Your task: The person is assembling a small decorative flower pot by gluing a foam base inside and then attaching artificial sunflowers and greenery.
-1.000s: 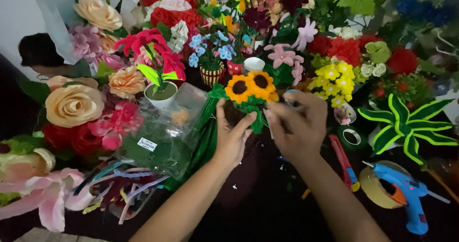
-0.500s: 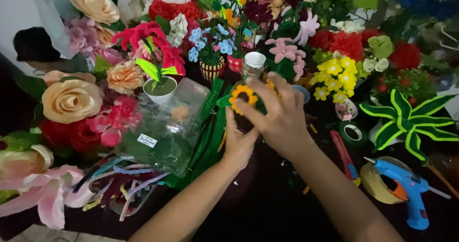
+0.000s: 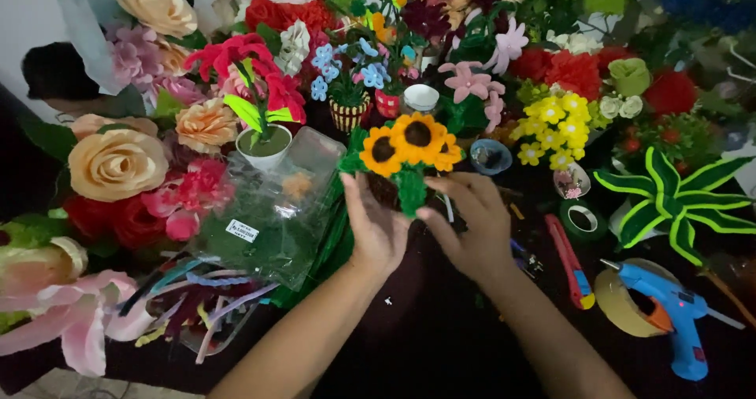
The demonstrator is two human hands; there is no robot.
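The left hand (image 3: 376, 227) and the right hand (image 3: 472, 222) both close around the base of a sunflower bunch (image 3: 409, 151), fingers curled on its dark pot. The bunch stands upright at the table's middle, between a clear bag (image 3: 272, 218) and a red cutter (image 3: 572, 261).

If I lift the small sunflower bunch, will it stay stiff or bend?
The sunflower bunch looks light; both hands hold it easily. Its fuzzy green stems are probably soft wire, so they may bend under pressure. The three top-heavy heads would likely tip if set down unsupported.
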